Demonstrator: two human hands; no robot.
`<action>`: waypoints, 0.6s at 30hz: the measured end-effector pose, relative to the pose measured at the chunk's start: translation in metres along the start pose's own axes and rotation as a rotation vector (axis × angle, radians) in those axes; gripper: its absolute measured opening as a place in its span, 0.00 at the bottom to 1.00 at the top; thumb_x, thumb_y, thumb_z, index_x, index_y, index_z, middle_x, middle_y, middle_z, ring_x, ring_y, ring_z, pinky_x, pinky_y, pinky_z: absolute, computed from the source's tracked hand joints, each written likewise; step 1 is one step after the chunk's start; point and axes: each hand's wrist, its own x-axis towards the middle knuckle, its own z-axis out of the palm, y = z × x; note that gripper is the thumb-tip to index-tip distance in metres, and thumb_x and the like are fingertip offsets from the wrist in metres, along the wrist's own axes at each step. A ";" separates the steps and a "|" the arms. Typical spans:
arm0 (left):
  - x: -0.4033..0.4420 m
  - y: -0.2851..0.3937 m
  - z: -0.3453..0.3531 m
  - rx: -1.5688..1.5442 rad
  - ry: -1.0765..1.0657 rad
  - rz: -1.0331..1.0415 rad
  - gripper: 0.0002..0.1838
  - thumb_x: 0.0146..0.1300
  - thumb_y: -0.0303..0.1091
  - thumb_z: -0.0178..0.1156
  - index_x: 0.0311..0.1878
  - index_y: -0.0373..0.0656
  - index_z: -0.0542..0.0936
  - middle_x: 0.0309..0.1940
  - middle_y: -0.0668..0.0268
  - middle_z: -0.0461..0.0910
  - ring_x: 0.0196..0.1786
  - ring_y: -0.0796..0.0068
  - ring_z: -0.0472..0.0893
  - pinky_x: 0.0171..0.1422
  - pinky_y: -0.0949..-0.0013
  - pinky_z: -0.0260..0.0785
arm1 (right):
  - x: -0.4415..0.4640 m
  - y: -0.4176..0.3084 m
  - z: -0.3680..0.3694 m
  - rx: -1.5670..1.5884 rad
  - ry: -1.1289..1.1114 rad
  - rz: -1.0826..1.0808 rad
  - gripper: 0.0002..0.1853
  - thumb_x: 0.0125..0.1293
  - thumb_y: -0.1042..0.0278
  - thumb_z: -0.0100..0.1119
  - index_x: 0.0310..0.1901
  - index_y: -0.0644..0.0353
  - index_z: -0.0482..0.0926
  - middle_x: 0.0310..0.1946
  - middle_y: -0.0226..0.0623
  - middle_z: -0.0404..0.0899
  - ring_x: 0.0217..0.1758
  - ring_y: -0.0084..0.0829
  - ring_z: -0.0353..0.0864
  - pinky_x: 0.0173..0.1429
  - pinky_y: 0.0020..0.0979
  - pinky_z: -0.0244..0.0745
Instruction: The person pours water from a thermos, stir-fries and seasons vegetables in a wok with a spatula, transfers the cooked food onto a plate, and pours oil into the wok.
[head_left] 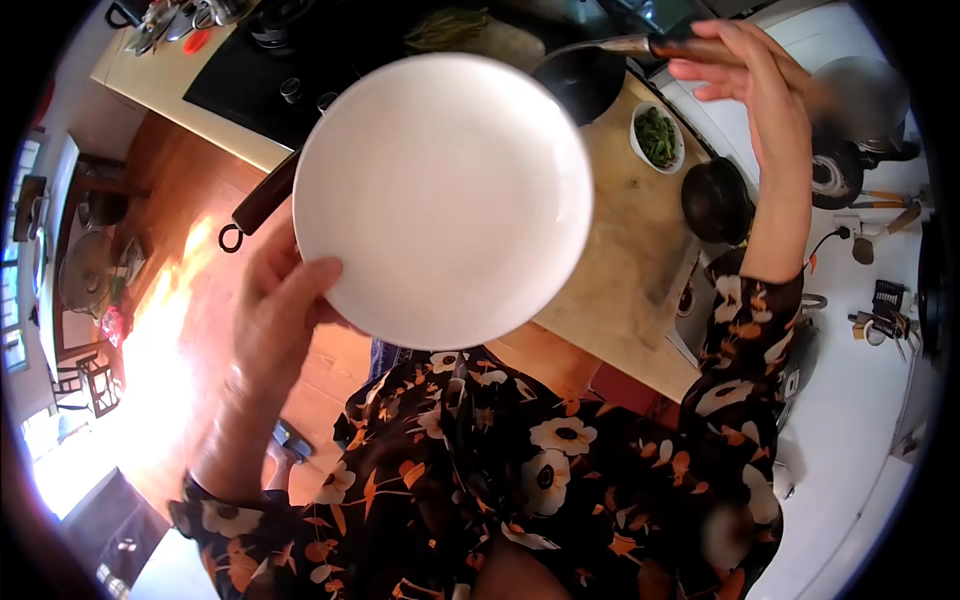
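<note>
My left hand (pixel 272 315) grips the rim of a round white plate (pixel 445 200), thumb on its upper face. The plate is tilted toward me, bare, and covers much of the stove area. My right hand (pixel 755 85) is closed around the wooden handle (pixel 690 50) of a long metal-shafted cooking utensil. That shaft runs left toward a dark wok (pixel 585 85); the working end cannot be made out. From behind the plate sticks a black pan handle (pixel 265 205) with a hanging ring; its pan is hidden.
A white bowl of chopped greens (pixel 657 137) stands on the tan counter (pixel 630 250), beside a black pot (pixel 717 200). The black stovetop (pixel 240 95) lies at upper left. Utensils (pixel 885 300) hang on the white wall at right. Long green vegetables (pixel 447 28) lie at the back.
</note>
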 end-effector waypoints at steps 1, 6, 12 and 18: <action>0.008 0.011 -0.005 0.053 -0.019 0.008 0.20 0.61 0.30 0.50 0.56 0.29 0.69 0.38 0.56 0.80 0.32 0.68 0.83 0.31 0.69 0.80 | -0.011 -0.003 0.003 -0.037 0.047 -0.017 0.19 0.69 0.57 0.47 0.48 0.66 0.75 0.42 0.42 0.81 0.41 0.35 0.85 0.42 0.25 0.75; 0.059 0.058 0.004 0.364 -0.094 0.286 0.17 0.64 0.27 0.48 0.55 0.31 0.70 0.33 0.61 0.80 0.27 0.76 0.81 0.23 0.76 0.76 | -0.045 -0.005 0.024 -0.054 0.131 -0.157 0.17 0.68 0.64 0.48 0.44 0.74 0.77 0.38 0.45 0.82 0.38 0.37 0.86 0.39 0.25 0.78; 0.142 0.087 0.018 0.544 -0.160 0.629 0.17 0.63 0.23 0.49 0.55 0.32 0.71 0.37 0.62 0.80 0.31 0.77 0.81 0.27 0.78 0.78 | -0.076 0.008 0.022 0.014 0.317 -0.071 0.15 0.68 0.67 0.49 0.44 0.73 0.77 0.39 0.44 0.81 0.39 0.36 0.85 0.39 0.24 0.77; 0.193 0.090 0.005 0.958 0.065 1.103 0.19 0.65 0.25 0.52 0.60 0.39 0.72 0.27 0.65 0.80 0.26 0.83 0.79 0.28 0.79 0.74 | -0.117 0.005 0.039 0.041 0.411 0.034 0.11 0.68 0.71 0.51 0.45 0.70 0.78 0.39 0.41 0.82 0.40 0.31 0.85 0.42 0.22 0.74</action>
